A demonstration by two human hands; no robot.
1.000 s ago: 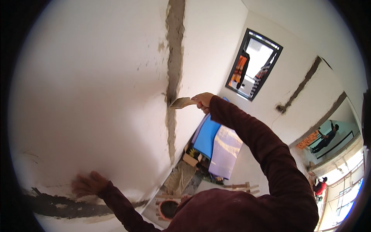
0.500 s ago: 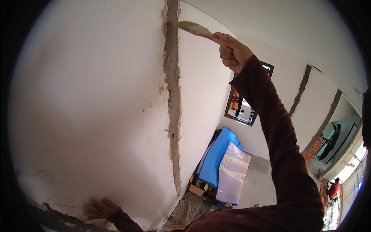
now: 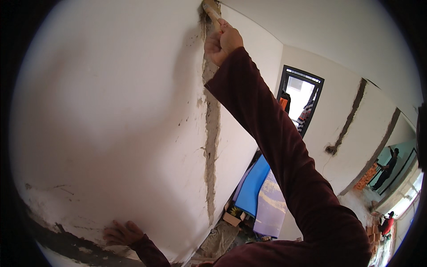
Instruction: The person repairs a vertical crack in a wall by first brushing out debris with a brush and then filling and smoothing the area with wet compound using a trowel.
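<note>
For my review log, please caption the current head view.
Right hand raises a brush high at a rough grey strip; left hand spread on the white wall.

Far white wall point(image 3: 339, 95) at 3 o'clock has two dark rough strips point(image 3: 349, 118); black-framed window point(image 3: 297, 101) at 2 shows daylight and hanging clothes, smooth pale ceiling point(image 3: 320, 29) at 1. Blue mat point(image 3: 252, 189) and purple sheet point(image 3: 270, 208) side by side at 5, cardboard box point(image 3: 232, 219) just beside them. Orange bricks point(image 3: 365, 178) between 3 and 4, strong daylight point(image 3: 408, 191) at 4.
</note>
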